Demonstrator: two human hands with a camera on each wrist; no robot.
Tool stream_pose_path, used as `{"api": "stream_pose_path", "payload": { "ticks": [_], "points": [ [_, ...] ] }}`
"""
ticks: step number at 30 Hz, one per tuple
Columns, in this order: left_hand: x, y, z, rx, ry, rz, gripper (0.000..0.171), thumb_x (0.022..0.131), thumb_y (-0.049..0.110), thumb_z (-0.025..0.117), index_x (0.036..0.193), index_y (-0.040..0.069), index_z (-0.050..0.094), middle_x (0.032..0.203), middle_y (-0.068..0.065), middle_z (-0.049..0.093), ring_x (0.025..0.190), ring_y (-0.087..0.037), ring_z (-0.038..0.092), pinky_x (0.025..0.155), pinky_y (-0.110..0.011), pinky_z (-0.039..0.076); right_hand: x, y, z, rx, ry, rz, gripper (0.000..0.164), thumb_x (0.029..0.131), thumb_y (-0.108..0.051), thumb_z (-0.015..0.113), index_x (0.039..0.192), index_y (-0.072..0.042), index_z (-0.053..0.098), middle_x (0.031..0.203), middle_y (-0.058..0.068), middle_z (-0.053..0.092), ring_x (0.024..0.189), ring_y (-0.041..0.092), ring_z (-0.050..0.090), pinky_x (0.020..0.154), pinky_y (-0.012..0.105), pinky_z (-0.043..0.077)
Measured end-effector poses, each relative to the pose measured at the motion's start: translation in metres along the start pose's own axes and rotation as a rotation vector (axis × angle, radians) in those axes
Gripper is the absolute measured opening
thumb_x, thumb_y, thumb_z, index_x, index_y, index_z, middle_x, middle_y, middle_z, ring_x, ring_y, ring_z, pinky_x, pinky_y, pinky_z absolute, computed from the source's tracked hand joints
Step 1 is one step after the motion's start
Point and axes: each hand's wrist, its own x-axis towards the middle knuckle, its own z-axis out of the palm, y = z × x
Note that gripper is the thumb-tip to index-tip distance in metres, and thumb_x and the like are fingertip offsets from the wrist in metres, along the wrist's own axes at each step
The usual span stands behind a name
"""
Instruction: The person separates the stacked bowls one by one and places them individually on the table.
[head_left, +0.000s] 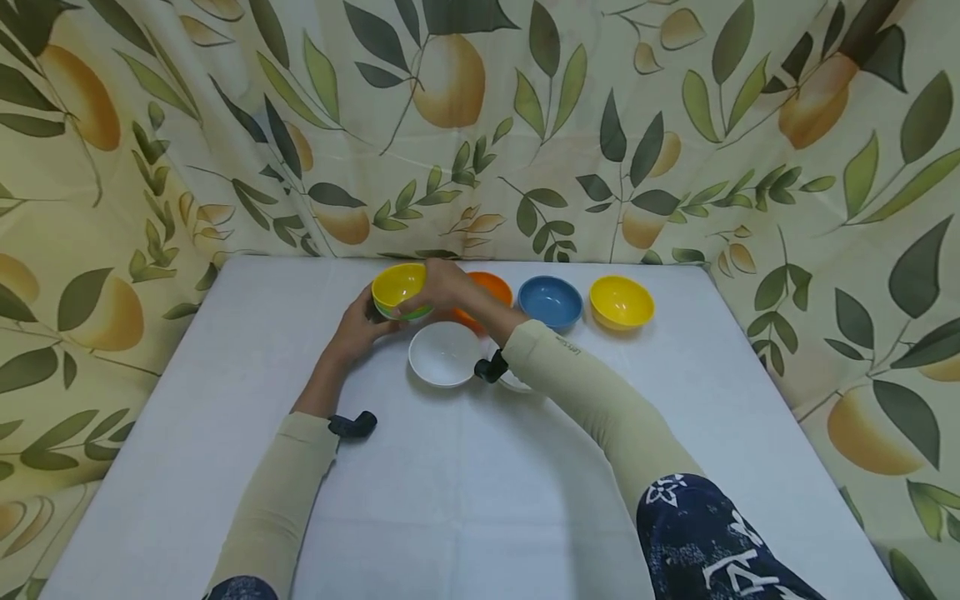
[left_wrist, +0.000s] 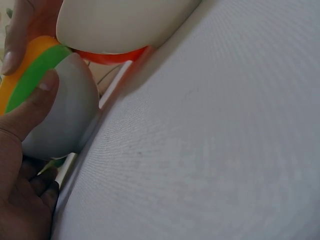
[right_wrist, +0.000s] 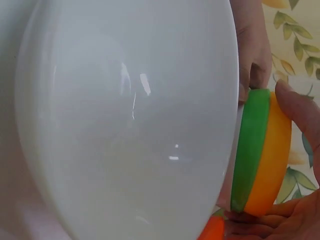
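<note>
At the back left of the table, a yellow bowl point(head_left: 397, 283) sits nested in a green bowl point(left_wrist: 32, 75), which rests in a white bowl point(left_wrist: 75, 107). My left hand point(head_left: 356, 329) holds this stack from its left side, thumb across the green and white walls. From the right, my right hand point(head_left: 448, 287) grips the yellow bowl at the top, thumb and fingers spread along its wall in the right wrist view. Another white bowl point(head_left: 444, 357) stands just in front of the stack and fills much of the right wrist view.
Behind my right hand is an orange bowl point(head_left: 493, 287), partly covered. A blue bowl point(head_left: 551, 302) and a second yellow bowl point(head_left: 621, 302) continue the row to the right. A further white bowl point(head_left: 516, 382) shows partly under my right forearm. Patterned cloth point(head_left: 465, 183) hangs behind the table.
</note>
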Motion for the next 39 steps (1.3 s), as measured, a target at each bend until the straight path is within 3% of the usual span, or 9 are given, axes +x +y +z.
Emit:
{"api": "stream_pose_path", "payload": {
  "ticks": [10,22,29,34,39],
  "points": [
    [0.0,-0.002,0.004,-0.021,0.002,-0.01,0.097,0.089,0.022,0.087,0.167,0.017,0.029,0.166,-0.009,0.038,0.152,-0.031,0.035,0.126,-0.046,0.028,0.0,0.004,0.006,0.021,0.068,-0.007,0.091,0.074,-0.045,0.096,0.139,-0.001,0.052,0.122,0.009,0.062,0.106,0.025,0.06,0.093,0.035,0.055],
    [0.003,-0.001,0.001,-0.001,0.004,-0.011,0.097,0.089,0.029,0.087,0.167,0.021,0.03,0.166,-0.006,0.039,0.151,-0.031,0.037,0.126,-0.049,0.028,-0.002,0.008,0.003,0.117,0.149,-0.068,0.09,0.073,-0.041,0.097,0.141,-0.006,0.051,0.124,0.008,0.062,0.109,0.024,0.06,0.096,0.037,0.055],
    [0.001,-0.001,0.001,0.016,0.008,-0.01,0.096,0.089,0.025,0.087,0.166,0.019,0.03,0.167,-0.008,0.037,0.155,-0.031,0.03,0.128,-0.049,0.022,-0.008,0.008,0.0,0.165,0.247,-0.08,0.103,0.069,-0.041,0.1,0.15,-0.005,0.046,0.134,0.012,0.056,0.116,0.027,0.058,0.1,0.039,0.054],
    [0.001,-0.002,0.001,0.011,-0.001,-0.008,0.096,0.09,0.025,0.087,0.167,0.019,0.029,0.167,-0.008,0.037,0.155,-0.031,0.03,0.128,-0.05,0.021,-0.02,0.006,-0.006,0.194,0.303,-0.086,0.102,0.068,-0.039,0.1,0.148,-0.005,0.046,0.131,0.011,0.057,0.113,0.026,0.06,0.099,0.041,0.055],
    [0.002,0.001,0.001,0.009,0.001,-0.009,0.098,0.089,0.025,0.088,0.167,0.019,0.029,0.168,-0.007,0.036,0.156,-0.029,0.028,0.129,-0.05,0.019,-0.042,0.001,-0.017,0.224,0.308,-0.109,0.099,0.071,-0.039,0.099,0.149,-0.006,0.048,0.132,0.009,0.061,0.113,0.025,0.061,0.097,0.039,0.056]
  ]
}}
